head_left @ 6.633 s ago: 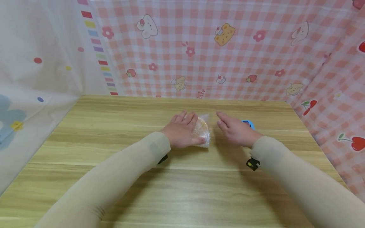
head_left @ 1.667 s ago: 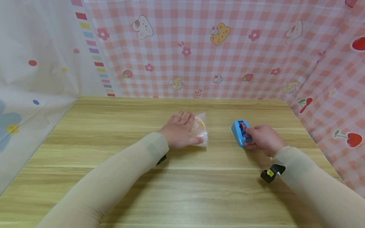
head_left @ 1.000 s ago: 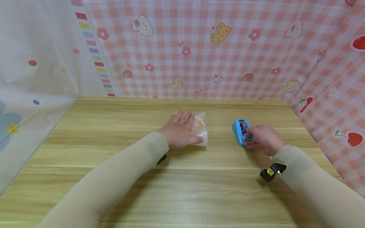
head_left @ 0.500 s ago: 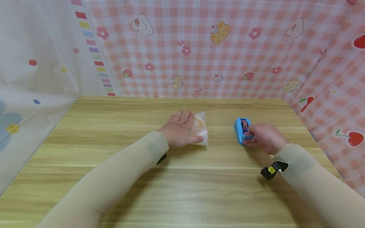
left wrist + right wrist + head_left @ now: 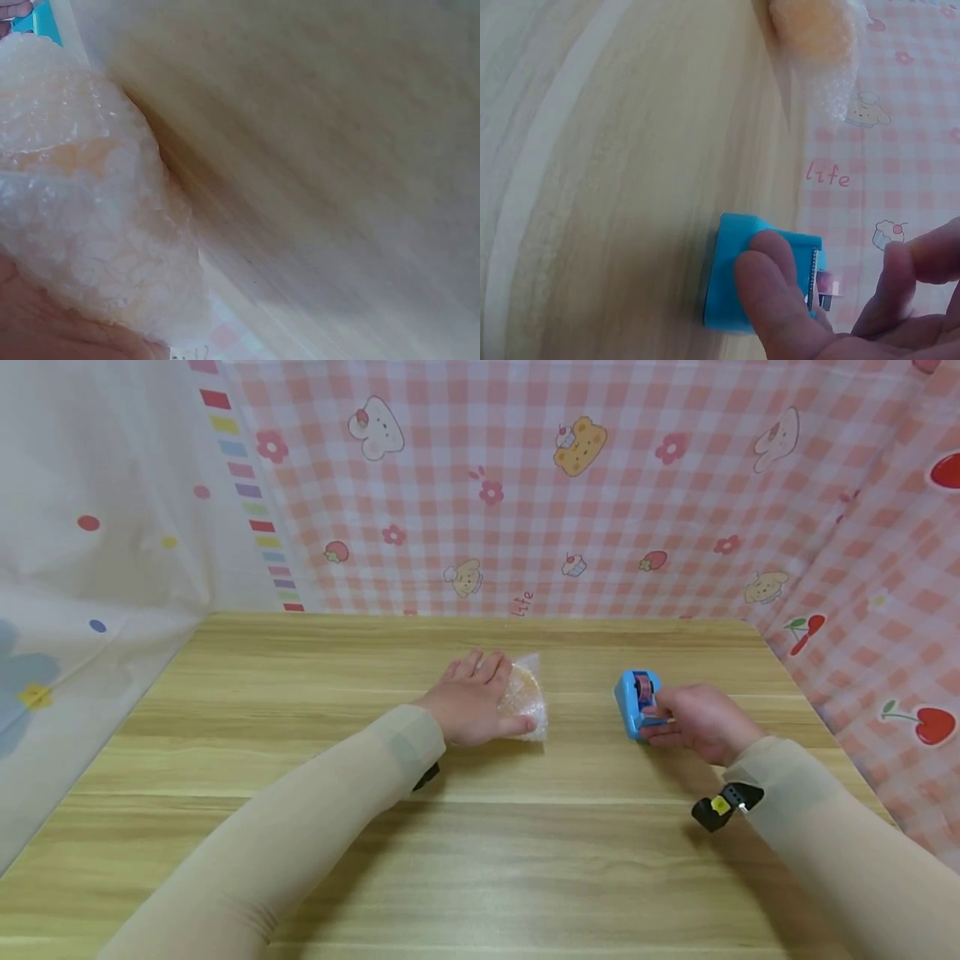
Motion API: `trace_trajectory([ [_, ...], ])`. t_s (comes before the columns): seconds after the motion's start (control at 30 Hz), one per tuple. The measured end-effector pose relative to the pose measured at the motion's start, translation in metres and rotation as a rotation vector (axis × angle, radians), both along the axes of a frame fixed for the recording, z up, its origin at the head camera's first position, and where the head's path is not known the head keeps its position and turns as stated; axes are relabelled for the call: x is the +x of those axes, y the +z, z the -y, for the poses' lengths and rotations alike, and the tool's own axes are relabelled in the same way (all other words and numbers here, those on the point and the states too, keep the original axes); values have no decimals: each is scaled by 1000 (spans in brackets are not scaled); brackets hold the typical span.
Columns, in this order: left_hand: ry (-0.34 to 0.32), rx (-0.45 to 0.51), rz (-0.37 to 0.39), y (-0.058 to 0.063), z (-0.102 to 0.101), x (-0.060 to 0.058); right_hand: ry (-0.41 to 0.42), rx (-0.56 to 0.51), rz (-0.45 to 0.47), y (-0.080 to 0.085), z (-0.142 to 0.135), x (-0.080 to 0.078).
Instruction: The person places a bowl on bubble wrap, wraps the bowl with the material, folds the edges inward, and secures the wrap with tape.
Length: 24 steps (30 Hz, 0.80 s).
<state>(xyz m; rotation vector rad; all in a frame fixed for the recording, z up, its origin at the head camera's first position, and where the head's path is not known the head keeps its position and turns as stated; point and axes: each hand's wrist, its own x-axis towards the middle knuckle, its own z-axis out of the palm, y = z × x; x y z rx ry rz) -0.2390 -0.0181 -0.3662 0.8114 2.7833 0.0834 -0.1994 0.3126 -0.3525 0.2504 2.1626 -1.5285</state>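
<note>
Left hand (image 5: 471, 703) released, fingers extended, resting on bubble-wrap (image 5: 531, 693) at person's 12 o'clock, worktop (image 5: 450, 860). Right hand (image 5: 699, 718) touching dispenser (image 5: 627, 708), 1 o'clock; can't tell from here whether grasping.

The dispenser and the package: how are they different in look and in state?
The dispenser is mostly blue; the package is translucent and bubbly, with orange showing through. The right hand touches the dispenser; the left hand rests on the package. Both are on the table.
</note>
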Motion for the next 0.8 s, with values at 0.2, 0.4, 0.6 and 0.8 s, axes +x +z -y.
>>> trace_trajectory([
  [0.2, 6, 8, 12, 1, -1, 1, 15, -6, -15, 0, -1, 1],
  [0.4, 9, 3, 11, 2, -2, 2, 9, 5, -29, 0, -1, 1],
  [0.6, 7, -9, 6, 1, -2, 1, -2, 37, -38, -1, 0, 0],
  [0.8, 8, -10, 7, 1, -2, 1, 4, 63, -41, -1, 0, 1],
])
